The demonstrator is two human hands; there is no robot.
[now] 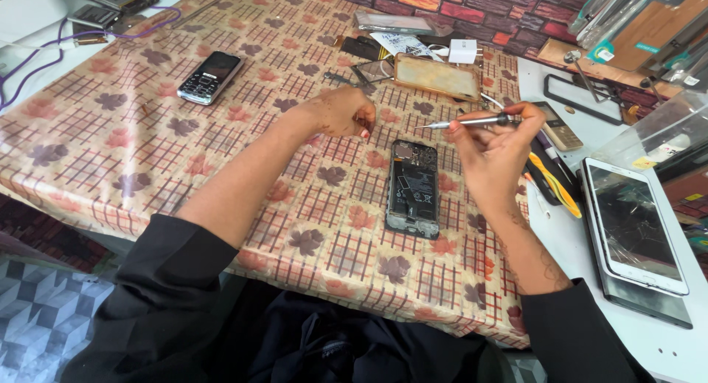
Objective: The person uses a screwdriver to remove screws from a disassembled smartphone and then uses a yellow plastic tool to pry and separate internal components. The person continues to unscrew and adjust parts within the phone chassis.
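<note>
Black sleeves, right hand [493, 153] gripping screwdriver [467, 122] (tip leftward), opened phone [413, 188] below

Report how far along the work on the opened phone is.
Done: the opened phone lies on the patterned tablecloth with its back off, battery and board exposed. In hand: the right hand holds a slim screwdriver above it; the left hand rests closed beside it. Left: the phone remains uncovered.
</note>
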